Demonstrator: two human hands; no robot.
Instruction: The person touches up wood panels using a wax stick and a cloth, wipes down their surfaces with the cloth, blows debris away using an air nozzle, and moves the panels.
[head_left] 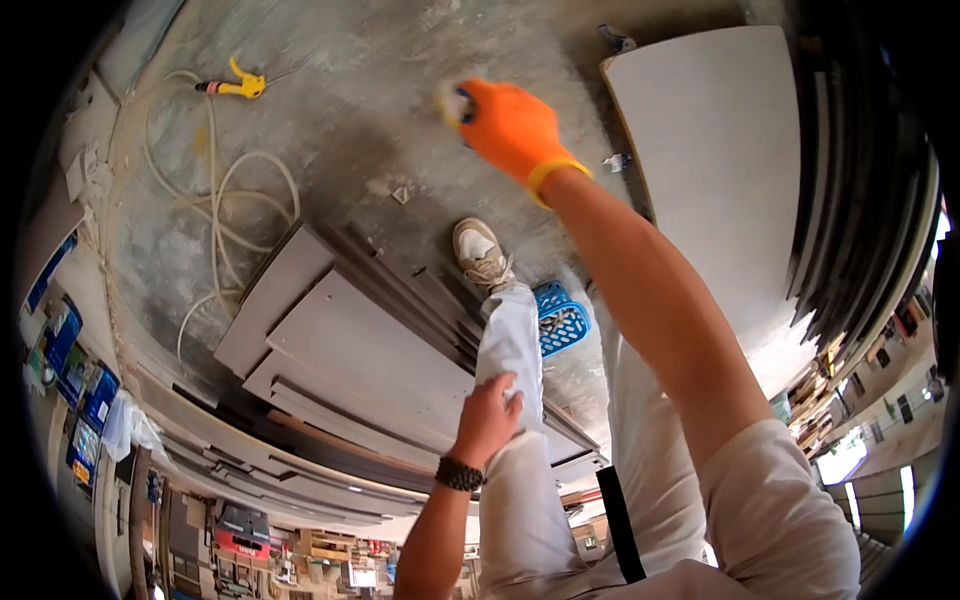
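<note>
My right hand [512,125], in an orange glove with a yellow cuff, is stretched out above the concrete floor. Its fingers are closed round a small pale, roundish object [457,104], too blurred to name. My left hand [487,418] is bare, with a dark bracelet or watch at the wrist. It rests on the knee of my white trousers [512,340], fingers loosely apart and holding nothing. Below that knee, my beige shoe [479,250] stands on the floor.
A yellow air blow gun [240,82] with a coiled clear hose [218,200] lies on the floor at left. Stacked grey boards [370,350] lean beside my leg. A blue basket [562,325] holds small pieces. At right stands a large pale board [710,130] with darker panels [850,180].
</note>
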